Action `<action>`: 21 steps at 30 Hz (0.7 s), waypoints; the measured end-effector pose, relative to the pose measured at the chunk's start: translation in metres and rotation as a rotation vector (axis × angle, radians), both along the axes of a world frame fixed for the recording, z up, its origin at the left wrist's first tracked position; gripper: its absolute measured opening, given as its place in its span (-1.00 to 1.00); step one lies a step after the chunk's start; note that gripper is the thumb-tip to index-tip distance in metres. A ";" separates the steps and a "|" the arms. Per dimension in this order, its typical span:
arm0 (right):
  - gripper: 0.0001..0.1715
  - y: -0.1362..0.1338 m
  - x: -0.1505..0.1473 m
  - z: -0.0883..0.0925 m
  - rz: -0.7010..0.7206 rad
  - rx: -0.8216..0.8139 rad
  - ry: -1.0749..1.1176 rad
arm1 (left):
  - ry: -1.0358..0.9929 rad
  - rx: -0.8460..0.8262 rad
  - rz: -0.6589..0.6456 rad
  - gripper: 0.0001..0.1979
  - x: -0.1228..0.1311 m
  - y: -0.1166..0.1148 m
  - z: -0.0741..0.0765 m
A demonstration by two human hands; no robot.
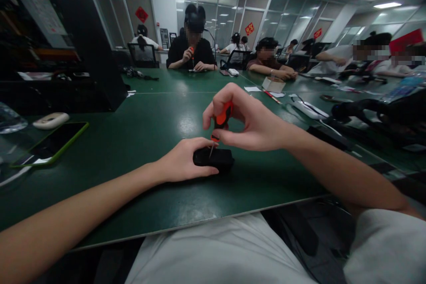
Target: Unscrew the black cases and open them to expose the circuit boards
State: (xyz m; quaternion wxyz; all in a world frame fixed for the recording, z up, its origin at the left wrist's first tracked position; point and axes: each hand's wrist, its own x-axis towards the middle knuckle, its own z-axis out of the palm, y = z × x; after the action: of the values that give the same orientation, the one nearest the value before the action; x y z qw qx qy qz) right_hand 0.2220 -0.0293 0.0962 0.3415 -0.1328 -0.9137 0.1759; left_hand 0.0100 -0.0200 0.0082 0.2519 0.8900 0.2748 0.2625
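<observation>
Black box [222, 159] by the desk's [159, 115] near edge, left hand [186, 159] clamped around it, right hand [251, 120] gripping orange screwdriver [222, 119].

Orange-and-black screwdriver [222, 116] — black case [223, 159] — green tabletop [153, 117]

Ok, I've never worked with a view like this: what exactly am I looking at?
There's no machine here, just a person working with two bare hands. The only picture comes from a camera worn on that person's head, looking forward and down. The left hand steadies a small black case on the green table, fingers and thumb on either side. The right hand holds an orange and black screwdriver, shaft pointing down at the case; whether the tip touches is hard to tell. A phone with a green edge lies to the left, and a small box stands further back. Across the table sits another person.
</observation>
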 end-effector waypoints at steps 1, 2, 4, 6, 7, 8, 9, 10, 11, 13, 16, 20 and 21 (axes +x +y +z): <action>-0.75 -0.001 0.001 0.002 0.007 -0.004 -0.005 | 0.024 -0.019 0.006 -0.55 0.000 0.001 -0.001; -0.76 -0.001 0.001 0.005 0.007 0.007 -0.006 | 0.041 -0.031 0.010 -0.58 -0.001 0.002 -0.001; -0.72 -0.002 0.004 0.010 -0.009 0.059 -0.003 | 0.060 -0.040 0.007 -0.62 -0.001 0.002 0.000; -0.66 -0.003 0.006 0.014 -0.063 0.126 -0.023 | 0.071 -0.036 -0.009 -0.63 -0.001 0.002 0.002; -0.66 -0.004 0.007 0.016 -0.102 0.158 -0.045 | 0.076 -0.033 -0.021 -0.62 -0.002 0.002 0.004; -0.69 -0.005 0.008 0.017 -0.140 0.192 -0.070 | 0.082 -0.034 -0.033 -0.63 -0.002 0.002 0.005; -0.75 -0.007 0.008 0.018 -0.169 0.223 -0.091 | 0.091 -0.037 -0.044 -0.63 -0.003 0.003 0.007; -0.83 -0.008 0.008 0.019 -0.185 0.241 -0.109 | 0.101 -0.039 -0.055 -0.65 -0.004 0.004 0.009; -0.91 -0.010 0.008 0.020 -0.186 0.247 -0.126 | 0.111 -0.039 -0.070 -0.66 -0.006 0.005 0.010; -0.85 -0.013 0.009 0.023 -0.163 0.226 -0.173 | 0.130 -0.026 -0.104 -0.67 -0.010 0.008 0.013; -0.82 -0.018 0.012 0.028 -0.133 0.172 -0.290 | 0.151 0.014 -0.161 -0.69 -0.017 0.012 0.018; -0.79 -0.024 0.020 0.035 -0.201 0.131 -0.536 | 0.102 0.053 -0.176 -0.61 -0.017 0.013 0.019; -0.78 -0.025 0.020 0.035 -0.219 0.117 -0.615 | 0.081 0.055 -0.169 -0.61 -0.015 0.012 0.018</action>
State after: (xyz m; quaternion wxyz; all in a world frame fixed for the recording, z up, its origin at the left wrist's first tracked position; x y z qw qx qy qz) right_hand 0.2424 -0.0548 0.1316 0.0737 -0.2572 -0.9628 0.0371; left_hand -0.0052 -0.0082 0.0262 0.2375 0.9265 0.2013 0.2115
